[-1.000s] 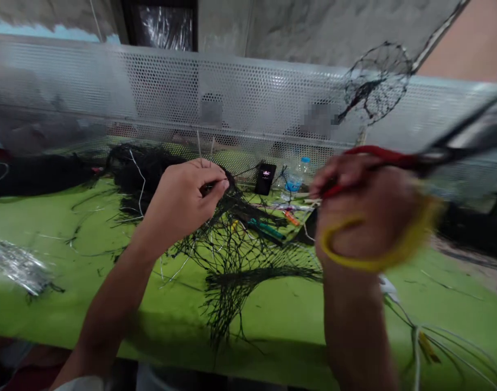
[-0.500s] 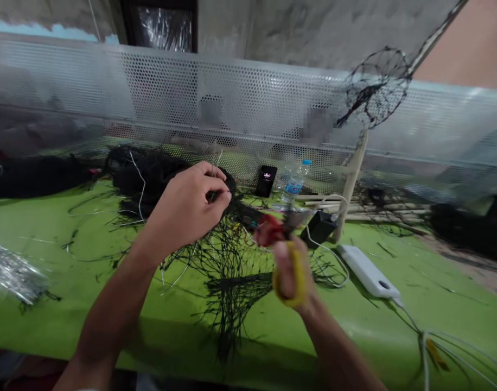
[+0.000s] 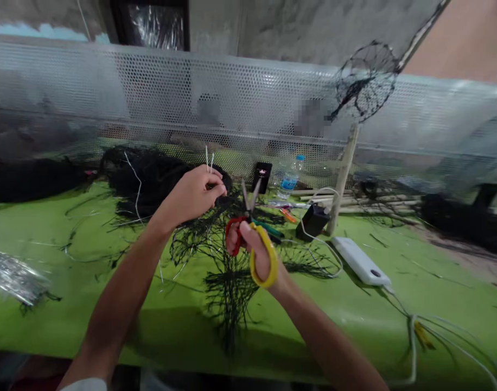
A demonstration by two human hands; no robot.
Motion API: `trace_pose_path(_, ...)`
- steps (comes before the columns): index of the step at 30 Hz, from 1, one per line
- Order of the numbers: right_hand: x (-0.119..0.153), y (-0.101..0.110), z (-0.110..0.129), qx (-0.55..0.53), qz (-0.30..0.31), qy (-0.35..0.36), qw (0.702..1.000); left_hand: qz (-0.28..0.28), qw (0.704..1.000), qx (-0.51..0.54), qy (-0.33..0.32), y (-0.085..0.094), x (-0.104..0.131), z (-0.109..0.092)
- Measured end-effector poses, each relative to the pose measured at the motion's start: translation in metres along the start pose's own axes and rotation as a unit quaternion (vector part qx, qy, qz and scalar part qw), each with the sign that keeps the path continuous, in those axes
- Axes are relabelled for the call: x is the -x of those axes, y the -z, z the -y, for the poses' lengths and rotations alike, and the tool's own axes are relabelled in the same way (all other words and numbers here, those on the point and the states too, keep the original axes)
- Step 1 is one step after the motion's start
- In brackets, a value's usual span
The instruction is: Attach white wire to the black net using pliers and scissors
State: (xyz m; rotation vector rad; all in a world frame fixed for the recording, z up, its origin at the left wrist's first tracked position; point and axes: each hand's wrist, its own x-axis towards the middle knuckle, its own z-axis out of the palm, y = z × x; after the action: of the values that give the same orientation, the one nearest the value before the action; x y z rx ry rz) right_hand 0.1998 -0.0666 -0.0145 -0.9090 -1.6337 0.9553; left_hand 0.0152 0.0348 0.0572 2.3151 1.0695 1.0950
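My left hand is closed in a pinch over the table. Two thin white strings stick up from its fingers; the pinched ends are hidden. In my right hand are scissors with one red and one yellow handle loop. Their blades are spread apart and point upward, to the right of my left hand. Below both hands a tangle of black netting lies spread on the green table. A larger heap of black netting sits behind my left wrist.
Toward the back stand a phone and a water bottle. A black box, white power bank and cables lie on the right. Silvery strands lie at the left. A perforated metal panel runs behind.
My right hand has brought the scissors leftward, nearer my left hand, and the blades now show clearly apart. My left hand has shifted slightly, still pinched. The view has shifted a little.
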Motion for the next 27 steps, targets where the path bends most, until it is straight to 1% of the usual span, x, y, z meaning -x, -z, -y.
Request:
trace_pose_path(1, -0.005, -0.003, -0.008, 0.004, -0.005, -0.03, 1.0, 0.011, 1.0, -0.003, 0.007, 0.001, 0.003, -0.004)
trace_pose_path(4, -0.004, -0.003, -0.019, 0.023, 0.003, -0.061, 0.998, 0.013, 1.0, -0.021, -0.012, 0.002, 0.01, -0.016)
trace_pose_path(8, 0.01, 0.0, -0.014, 0.058, -0.009, -0.091, 0.994, 0.02, 0.999, -0.03, -0.036, 0.0, 0.015, -0.027)
trace_pose_path(14, 0.017, -0.002, -0.009, 0.061, -0.018, -0.098, 0.993, 0.039, 0.997, -0.038, -0.048, 0.002, 0.018, -0.032)
trace_pose_path(18, 0.021, -0.004, -0.008, 0.056, -0.014, -0.078, 0.995, 0.028, 0.998, -0.029, -0.052, 0.007, 0.021, -0.036)
trace_pose_path(20, 0.022, -0.001, -0.007, 0.039, -0.029, -0.036, 0.998, 0.018, 0.997, -0.035, -0.067, 0.008, 0.023, -0.039)
trace_pose_path(22, 0.022, 0.004, -0.004, 0.004, -0.085, 0.053, 0.995, -0.004, 0.995, -0.051, -0.088, 0.008, 0.023, -0.04)
trace_pose_path(23, 0.023, 0.009, -0.001, -0.017, -0.122, 0.1, 0.987, -0.017, 0.994, -0.058, -0.096, 0.008, 0.023, -0.04)
trace_pose_path(24, 0.024, 0.014, 0.004, -0.034, -0.157, 0.136, 0.978, -0.03, 0.993, -0.062, -0.1, 0.007, 0.022, -0.04)
trace_pose_path(25, 0.026, 0.018, 0.008, -0.042, -0.182, 0.153, 0.97, -0.038, 0.992, -0.064, -0.101, 0.006, 0.022, -0.04)
trace_pose_path(26, 0.028, 0.023, 0.013, -0.042, -0.186, 0.142, 0.971, -0.042, 0.992, -0.064, -0.101, 0.006, 0.021, -0.039)
trace_pose_path(27, 0.03, 0.026, 0.016, -0.03, -0.167, 0.114, 0.979, -0.041, 0.992, -0.063, -0.1, 0.005, 0.021, -0.039)
